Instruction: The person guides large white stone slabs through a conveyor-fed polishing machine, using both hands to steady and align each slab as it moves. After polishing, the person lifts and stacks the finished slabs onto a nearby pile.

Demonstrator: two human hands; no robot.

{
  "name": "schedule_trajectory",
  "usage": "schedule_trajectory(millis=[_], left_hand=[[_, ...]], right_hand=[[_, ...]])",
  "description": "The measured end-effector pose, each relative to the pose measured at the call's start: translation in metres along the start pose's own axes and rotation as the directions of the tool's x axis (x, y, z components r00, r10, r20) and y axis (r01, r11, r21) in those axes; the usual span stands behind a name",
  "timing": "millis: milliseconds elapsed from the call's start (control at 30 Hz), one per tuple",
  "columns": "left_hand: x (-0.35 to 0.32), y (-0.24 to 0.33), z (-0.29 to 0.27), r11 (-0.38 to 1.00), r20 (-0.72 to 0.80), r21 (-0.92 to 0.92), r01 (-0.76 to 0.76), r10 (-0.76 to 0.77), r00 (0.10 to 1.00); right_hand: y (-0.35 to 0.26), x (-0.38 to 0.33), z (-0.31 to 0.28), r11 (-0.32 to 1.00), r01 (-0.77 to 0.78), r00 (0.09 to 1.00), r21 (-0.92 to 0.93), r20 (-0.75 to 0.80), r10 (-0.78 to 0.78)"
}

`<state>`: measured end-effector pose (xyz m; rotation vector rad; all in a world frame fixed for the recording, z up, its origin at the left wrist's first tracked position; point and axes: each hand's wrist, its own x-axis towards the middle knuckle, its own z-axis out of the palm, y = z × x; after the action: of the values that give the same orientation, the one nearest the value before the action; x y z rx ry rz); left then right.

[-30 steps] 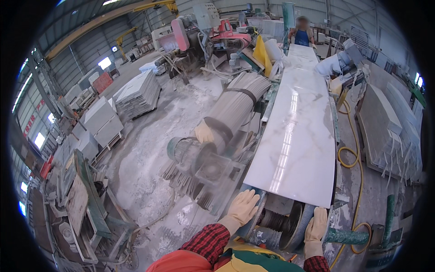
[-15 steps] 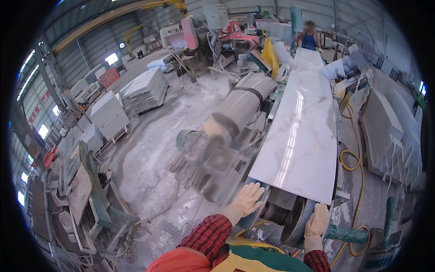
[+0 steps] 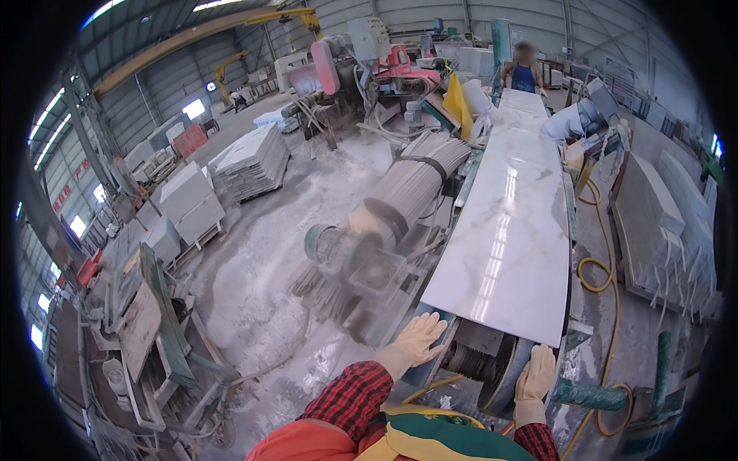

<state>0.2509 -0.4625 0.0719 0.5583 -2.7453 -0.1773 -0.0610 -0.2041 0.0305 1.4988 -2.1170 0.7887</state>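
Dusty floor (image 3: 269, 238), slab (image 3: 503, 246) beyond fingers (image 3: 543, 362)

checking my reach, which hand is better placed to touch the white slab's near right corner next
Probably the right hand: it lies close to that corner of the white slab, while the left hand is nearer the near left corner.

Slab (image 3: 507, 238) on machine (image 3: 470, 361), motor (image 3: 324, 243) left, hose (image 3: 615, 307) right

Left hand (image 3: 419, 338) palm down, fingers slightly spread; right hand (image 3: 533, 378) flat, pointing forward, thumb seemingly close alongside.
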Motion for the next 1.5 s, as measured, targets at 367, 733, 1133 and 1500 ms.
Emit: schedule_trajectory(millis=[367,733,1133,1500], left_hand=[[-0.011,0.0,0.0,0.998,0.029,0.055,0.008,-0.01,1.0],[-0.027,0.018,-0.025,0.994,0.003,-0.091,0.058,-0.058,0.998],[-0.105,-0.001,-0.03,0.948,-0.218,-0.311,-0.068,-0.002,0.976],[-0.099,-0.004,-0.048,0.864,-0.097,-0.48,0.148,-0.221,0.971]], right_hand=[[-0.009,-0.012,-0.001,0.996,0.073,0.997,0.048,0.011,-0.074],[-0.086,0.017,-0.027,0.857,-0.127,0.991,0.5,0.095,0.091],[-0.135,0.092,0.119,-0.813,-0.24,0.255,0.531,0.842,0.475],[-0.143,0.067,0.094,-0.85,-0.195,0.145,0.49,0.871,0.469]])
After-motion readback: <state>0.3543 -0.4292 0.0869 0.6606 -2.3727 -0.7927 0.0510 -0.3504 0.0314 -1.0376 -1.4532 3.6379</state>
